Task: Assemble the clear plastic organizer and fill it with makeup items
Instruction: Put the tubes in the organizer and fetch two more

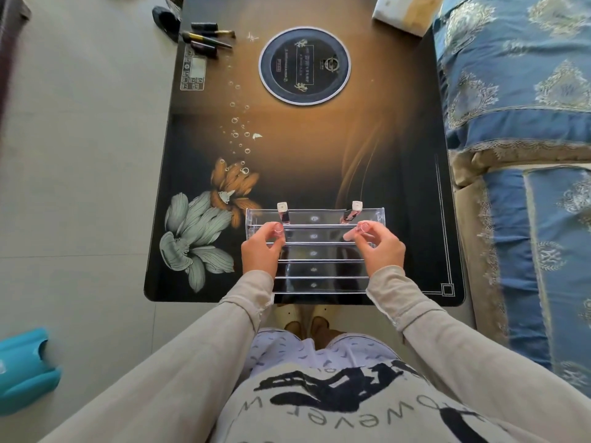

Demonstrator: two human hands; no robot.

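While set at the counter's (399,155) near edge, the clear tiered organizer (315,251) carries two white-capped bottles on its far tier.
Left hand (262,247) and right hand (380,246) each pinch a small clear-capped bottle over the next tier. Brushes (208,36) lie far left; counter's round emblem (304,66) lettering unreadable.

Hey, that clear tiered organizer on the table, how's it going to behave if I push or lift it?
The clear organizer looks like thin rigid plastic, so probably stiff and light. It would likely slide easily on the glossy table. The two bottles standing in its far row could tip if it is jolted or tilted.
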